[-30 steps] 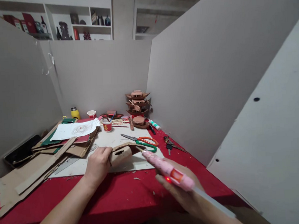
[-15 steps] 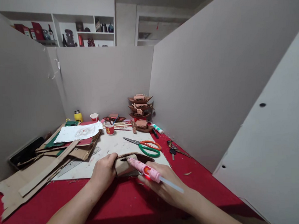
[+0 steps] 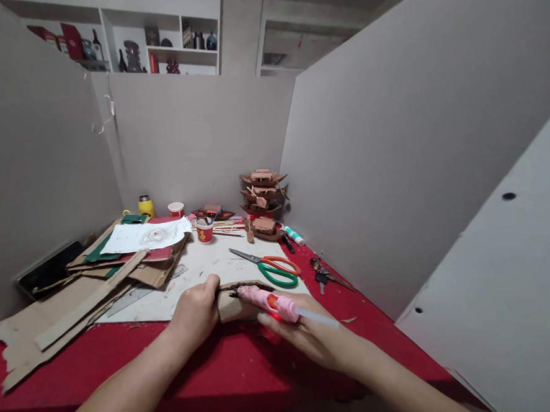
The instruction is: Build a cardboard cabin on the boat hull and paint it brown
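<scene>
My left hand (image 3: pixel 195 307) is closed on the left end of a folded cardboard piece (image 3: pixel 232 309), thumb on top. The piece has a pale front face and a dark, curved rear edge. My right hand (image 3: pixel 313 334) grips a pink hot glue gun (image 3: pixel 266 301) with a clear glue stick (image 3: pixel 316 317) poking from its back and a red light glowing at its side. Its nozzle points left, at the top edge of the cardboard; whether it touches is hard to see. Just behind lie scissors (image 3: pixel 279 273) with green and orange handles.
Stacked cardboard boats (image 3: pixel 264 194) stand at the back, near a red paper cup (image 3: pixel 205 232) and thin sticks. Cardboard sheets and a drawing (image 3: pixel 149 236) cover the left side. Keys (image 3: pixel 321 279) lie to the right. Grey panels (image 3: pixel 196 130) enclose the red-covered table.
The camera view has shifted slightly, so the scene sits a little further right and higher. Both hands keep their holds, and the glue gun stays at the cardboard's top edge.
</scene>
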